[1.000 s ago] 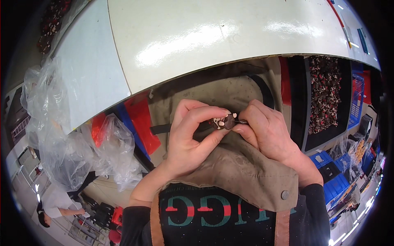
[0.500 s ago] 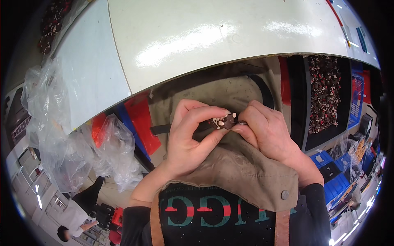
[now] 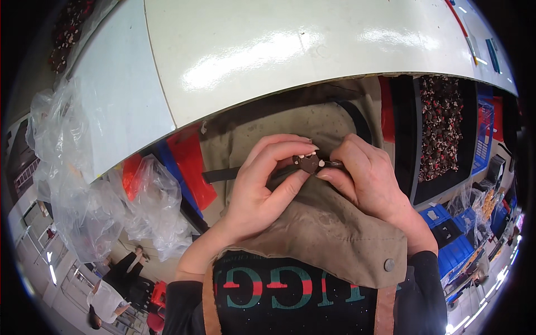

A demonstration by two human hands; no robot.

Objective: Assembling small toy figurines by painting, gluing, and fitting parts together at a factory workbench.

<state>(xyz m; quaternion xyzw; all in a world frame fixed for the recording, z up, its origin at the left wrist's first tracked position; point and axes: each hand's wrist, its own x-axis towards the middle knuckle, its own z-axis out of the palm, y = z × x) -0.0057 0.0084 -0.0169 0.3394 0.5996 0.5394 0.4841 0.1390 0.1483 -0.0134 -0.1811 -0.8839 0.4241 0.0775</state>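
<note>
Single head-worn fisheye view, looking steeply down from above the person's chest. Both hands (image 3: 312, 184) sit close beneath the lens at centre, forearms entering from the lower edge. The white counter (image 3: 268, 61) curves across the far half, its straight edge bowed by the lens; the floor shows at the near left rim.

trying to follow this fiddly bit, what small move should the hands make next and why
Probably a gentle press together. The left hand pinches a small brown part between thumb and fingertips, and the right hand holds a thin dark piece at its side, above the khaki apron. Whether they are already joined cannot be told.
</note>
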